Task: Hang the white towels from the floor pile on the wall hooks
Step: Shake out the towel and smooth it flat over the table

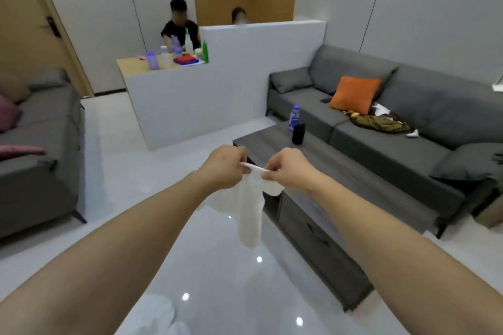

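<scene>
Near the pile of crumpled white cloth towels [160, 318], the left hand [226, 167] and right hand [285, 168] each pinch one limp white towel [249, 207], its long axis hanging down.

Arms: both bare forearms stretched forward, converging toward each other.
Left hand [227, 167]: knuckles up, fingers curled, pinching the white towel [249, 207] at its top edge.
Right hand [288, 168]: just beside the left, fingers curled, pinching the same edge.
</scene>
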{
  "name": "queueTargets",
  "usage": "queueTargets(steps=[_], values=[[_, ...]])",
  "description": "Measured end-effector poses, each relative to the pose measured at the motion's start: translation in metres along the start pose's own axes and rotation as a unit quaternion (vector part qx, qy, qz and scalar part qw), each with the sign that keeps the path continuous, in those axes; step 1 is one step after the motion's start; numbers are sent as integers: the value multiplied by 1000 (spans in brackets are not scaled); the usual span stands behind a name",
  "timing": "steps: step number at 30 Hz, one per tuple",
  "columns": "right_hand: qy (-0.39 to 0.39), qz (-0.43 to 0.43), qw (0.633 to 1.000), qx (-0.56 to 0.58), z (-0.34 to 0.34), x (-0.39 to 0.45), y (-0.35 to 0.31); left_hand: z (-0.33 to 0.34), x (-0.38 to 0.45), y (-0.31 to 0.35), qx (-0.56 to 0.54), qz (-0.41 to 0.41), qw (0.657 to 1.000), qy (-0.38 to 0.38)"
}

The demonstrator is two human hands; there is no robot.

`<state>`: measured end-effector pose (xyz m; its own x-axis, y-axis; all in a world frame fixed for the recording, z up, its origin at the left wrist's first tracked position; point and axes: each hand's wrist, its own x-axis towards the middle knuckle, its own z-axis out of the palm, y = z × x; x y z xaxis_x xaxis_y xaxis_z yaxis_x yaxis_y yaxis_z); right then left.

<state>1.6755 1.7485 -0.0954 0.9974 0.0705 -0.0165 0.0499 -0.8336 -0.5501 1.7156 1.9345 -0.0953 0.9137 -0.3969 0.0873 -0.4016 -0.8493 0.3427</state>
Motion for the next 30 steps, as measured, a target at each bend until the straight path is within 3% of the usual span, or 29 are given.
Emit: queueTargets(steps=[11, 18, 23, 27, 30], values=[[122, 74, 989, 26, -126, 29, 95, 6, 136, 126, -65, 103, 992, -17], [164, 68, 977, 123, -200, 94, 208, 16, 268, 196, -61, 145, 981, -115], [137, 47, 978, 149, -259, 152, 262, 25, 358, 236, -134, 123, 979, -95], [132, 36, 981, 134, -293, 199, 299, 27, 408, 255, -82, 125, 986, -79], [149, 1, 987, 53, -310, 232, 319, 30, 435, 267, -34, 102, 994, -15]])
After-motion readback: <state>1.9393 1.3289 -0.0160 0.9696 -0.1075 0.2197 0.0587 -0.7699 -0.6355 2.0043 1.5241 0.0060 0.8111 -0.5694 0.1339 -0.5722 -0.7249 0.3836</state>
